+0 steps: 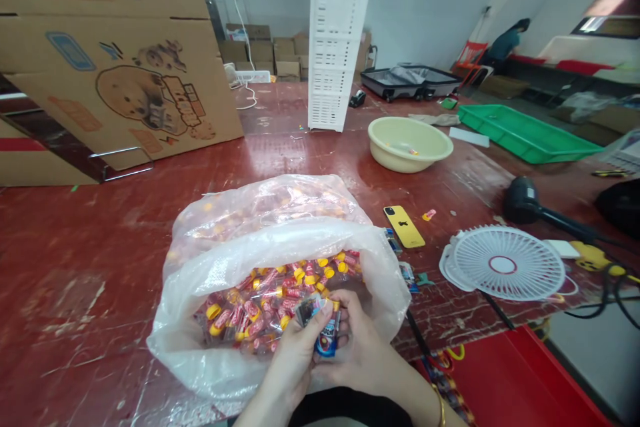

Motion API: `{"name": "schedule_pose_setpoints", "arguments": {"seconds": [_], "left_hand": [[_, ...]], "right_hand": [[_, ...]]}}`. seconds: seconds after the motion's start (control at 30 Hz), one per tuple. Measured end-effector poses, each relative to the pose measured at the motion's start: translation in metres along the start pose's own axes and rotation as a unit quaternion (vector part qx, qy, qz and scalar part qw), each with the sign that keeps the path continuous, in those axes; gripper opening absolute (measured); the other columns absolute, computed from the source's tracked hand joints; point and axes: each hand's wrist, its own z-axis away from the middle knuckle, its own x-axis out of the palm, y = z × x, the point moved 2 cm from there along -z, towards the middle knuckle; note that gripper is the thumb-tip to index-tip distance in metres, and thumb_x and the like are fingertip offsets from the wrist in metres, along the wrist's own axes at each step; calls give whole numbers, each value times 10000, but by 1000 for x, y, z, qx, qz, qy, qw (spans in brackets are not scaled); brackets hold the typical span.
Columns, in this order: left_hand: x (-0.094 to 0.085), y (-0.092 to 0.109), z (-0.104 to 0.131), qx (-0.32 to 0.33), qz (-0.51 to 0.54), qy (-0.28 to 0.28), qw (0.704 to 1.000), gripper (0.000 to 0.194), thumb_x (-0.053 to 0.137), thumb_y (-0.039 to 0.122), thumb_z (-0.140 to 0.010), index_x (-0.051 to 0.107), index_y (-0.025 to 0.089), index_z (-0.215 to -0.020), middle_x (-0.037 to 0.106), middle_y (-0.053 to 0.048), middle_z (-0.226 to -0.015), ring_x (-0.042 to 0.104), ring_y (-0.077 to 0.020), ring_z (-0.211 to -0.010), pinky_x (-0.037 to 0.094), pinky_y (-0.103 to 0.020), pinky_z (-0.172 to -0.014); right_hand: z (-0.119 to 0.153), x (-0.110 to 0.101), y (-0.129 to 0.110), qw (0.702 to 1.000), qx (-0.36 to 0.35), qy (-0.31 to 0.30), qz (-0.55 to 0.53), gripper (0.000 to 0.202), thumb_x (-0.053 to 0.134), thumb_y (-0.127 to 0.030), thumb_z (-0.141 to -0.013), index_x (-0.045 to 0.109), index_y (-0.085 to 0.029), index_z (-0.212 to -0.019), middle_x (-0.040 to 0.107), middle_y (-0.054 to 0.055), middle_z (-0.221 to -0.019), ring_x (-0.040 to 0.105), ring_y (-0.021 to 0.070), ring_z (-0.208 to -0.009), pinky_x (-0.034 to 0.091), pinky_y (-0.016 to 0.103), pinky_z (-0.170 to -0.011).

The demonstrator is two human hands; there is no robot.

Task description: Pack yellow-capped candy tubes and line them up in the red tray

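Both my hands meet over the front right of an open white woven plastic sack (225,373). Inside the sack lie many small clear bottles (250,313) with yellow caps and red-and-white labels. My left hand (296,350) pinches a small blue printed packet (326,341), its thumb lying across the front. My right hand (364,343) closes round the packet from the right, fingers curled behind and beside it. A yellow cap shows near the right fingertips; whether that hand holds a bottle there is unclear.
Right of the sack lie a yellow phone (405,227), a white round fan grille (500,263) and a black hair dryer (523,200). Farther back stand a cream basin (410,160), a green tray (525,137), a tall white basket (335,47) and a cardboard box (125,93). A person (506,43) bends in the background.
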Motion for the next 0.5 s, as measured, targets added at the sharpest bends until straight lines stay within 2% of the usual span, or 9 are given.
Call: {"name": "schedule_pose_setpoints", "arguments": {"seconds": [0.1,0.17,0.27,0.5], "left_hand": [[-2,-1,2,12,-17,-37,999,334,796,352,-655,722,108,-870,752,-91,-770,694,-211,-726,532,-256,-618],[-4,-3,4,25,-46,-47,998,326,803,337,-649,719,106,-863,747,-77,-723,682,-190,-677,517,-249,-637],[-6,-5,7,37,-68,-42,996,294,795,346,-657,717,110,-816,738,-66,-670,670,-182,-636,502,-254,-646],[1,-7,9,43,-56,-27,997,313,794,337,-654,721,115,-862,747,-83,-746,685,-215,-713,510,-291,-687]], "right_hand": [[0,-4,-1,999,-14,41,22,639,769,-145,-578,387,-249,-1079,564,32,-1006,617,199,-884,539,311,-730],[0,-6,-4,999,-25,42,5,613,749,-135,-597,376,-252,-1069,558,27,-1003,616,200,-895,537,307,-731],[2,-5,-6,999,-35,27,-30,659,744,-120,-603,337,-257,-1103,539,40,-1043,618,200,-920,539,304,-737],[3,-3,4,997,-57,49,-24,621,667,-36,-613,333,-256,-1088,519,36,-1019,590,186,-915,516,313,-758]]}}
